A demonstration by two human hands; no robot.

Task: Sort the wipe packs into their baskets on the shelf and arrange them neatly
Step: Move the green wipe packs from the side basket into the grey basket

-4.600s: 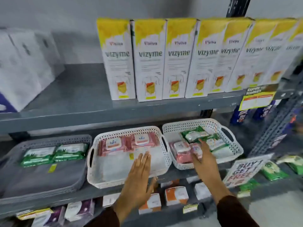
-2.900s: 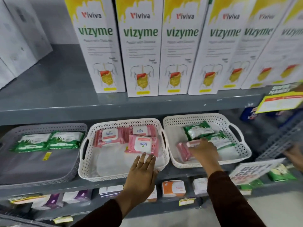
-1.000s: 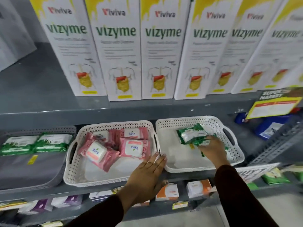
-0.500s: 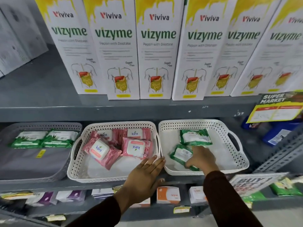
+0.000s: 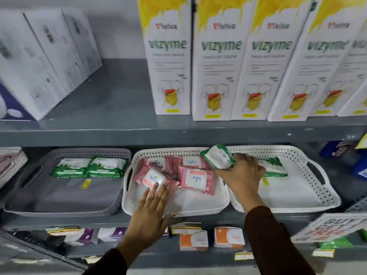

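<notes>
Sorting is the step now. The right hand (image 5: pixel 243 171) has its grip clamped on a green pack (image 5: pixel 218 156), held up over the edge between the middle basket (image 5: pixel 178 205) and the right basket (image 5: pixel 297 203). It likely belongs in the grey basket (image 5: pixel 65 207), far left, so the next move calls for a long carry. The left hand (image 5: pixel 153 207) lies flat, fingers apart, touching a pink pack (image 5: pixel 154 176) marked "kara". Boxes (image 5: pixel 168 56) above read "vizyme".
</notes>
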